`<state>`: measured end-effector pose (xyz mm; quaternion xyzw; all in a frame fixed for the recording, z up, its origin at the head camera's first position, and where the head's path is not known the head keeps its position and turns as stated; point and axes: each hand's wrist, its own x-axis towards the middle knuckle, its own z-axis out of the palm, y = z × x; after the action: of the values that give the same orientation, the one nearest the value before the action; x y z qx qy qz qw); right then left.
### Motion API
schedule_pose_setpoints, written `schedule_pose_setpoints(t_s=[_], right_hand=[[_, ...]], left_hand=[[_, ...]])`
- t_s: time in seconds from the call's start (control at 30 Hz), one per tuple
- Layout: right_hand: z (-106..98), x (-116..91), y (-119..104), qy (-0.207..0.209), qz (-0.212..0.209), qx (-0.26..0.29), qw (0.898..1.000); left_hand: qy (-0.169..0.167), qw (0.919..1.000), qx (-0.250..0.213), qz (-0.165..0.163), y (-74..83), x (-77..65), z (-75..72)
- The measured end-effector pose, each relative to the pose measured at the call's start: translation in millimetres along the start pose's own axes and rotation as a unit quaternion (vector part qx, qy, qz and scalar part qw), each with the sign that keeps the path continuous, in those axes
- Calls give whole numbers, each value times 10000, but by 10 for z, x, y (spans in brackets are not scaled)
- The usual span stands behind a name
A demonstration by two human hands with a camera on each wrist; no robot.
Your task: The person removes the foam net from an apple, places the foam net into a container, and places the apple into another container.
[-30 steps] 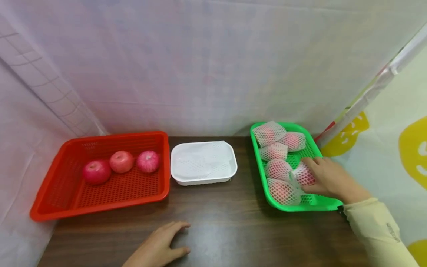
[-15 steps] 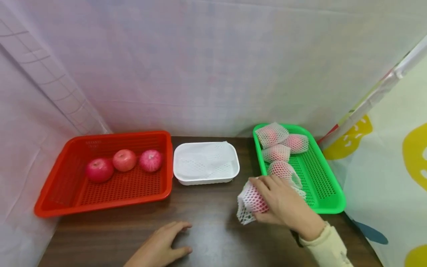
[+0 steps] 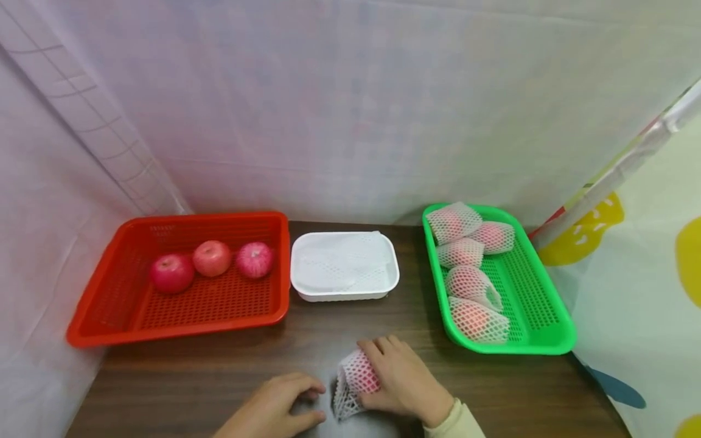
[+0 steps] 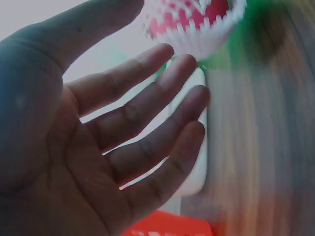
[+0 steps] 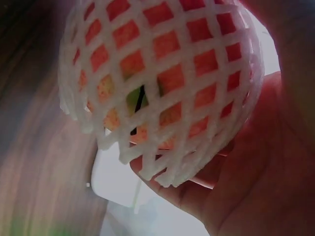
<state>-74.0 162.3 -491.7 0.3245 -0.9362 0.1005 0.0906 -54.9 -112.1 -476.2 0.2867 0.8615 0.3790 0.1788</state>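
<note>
My right hand (image 3: 402, 384) grips a red apple (image 5: 167, 73) wrapped in a white foam net (image 5: 197, 113), low over the front of the table. The apple's stem shows through the mesh in the right wrist view. Just left of it is my left hand (image 3: 282, 404), fingers apart and slightly bent, holding nothing. In the left wrist view the netted apple (image 4: 189, 19) appears beyond those fingertips (image 4: 184, 64). Several more apples in foam nets (image 3: 478, 319) lie along the left side of the green basket (image 3: 547, 347).
A red basket (image 3: 181, 331) with three bare apples (image 3: 212, 258) stands at the left. Between the baskets is a white tray (image 3: 345, 296) with white foam nets (image 3: 350, 261) in it. White cloth (image 3: 350, 121) hangs behind the dark wooden table (image 3: 219, 365).
My right hand has lifted the netted apple out of the green basket and carried it left to beside my left hand. The left hand stays nearly in place.
</note>
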Motion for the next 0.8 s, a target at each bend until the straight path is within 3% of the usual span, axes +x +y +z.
schedule_pose_setpoints(t_s=[0.1, 0.23, 0.33, 0.53, 0.67, 0.8], right_hand=[[-33, 70, -7, -25, 44, 1, 10000], [-77, 143, -27, -18, 83, 124, 9999], [-102, 174, -55, 13, 100, 343, 9994], [-159, 215, -122, 96, -40, 800, 9967], [-166, 228, -153, 154, -203, 927, 9954], [-168, 248, -180, 182, -520, 1092, 9925]], left_hand=[[188, 9993, -165, 282, 63, 36, 7], [863, 9936, -289, 663, 119, 122, 69], [1154, 9913, -357, 520, 135, 197, 115], [1083, 9905, -833, -170, 80, 276, 162], [1060, 9874, -1149, -222, 28, 292, 190], [1157, 9885, -965, -82, -9, 303, 217]])
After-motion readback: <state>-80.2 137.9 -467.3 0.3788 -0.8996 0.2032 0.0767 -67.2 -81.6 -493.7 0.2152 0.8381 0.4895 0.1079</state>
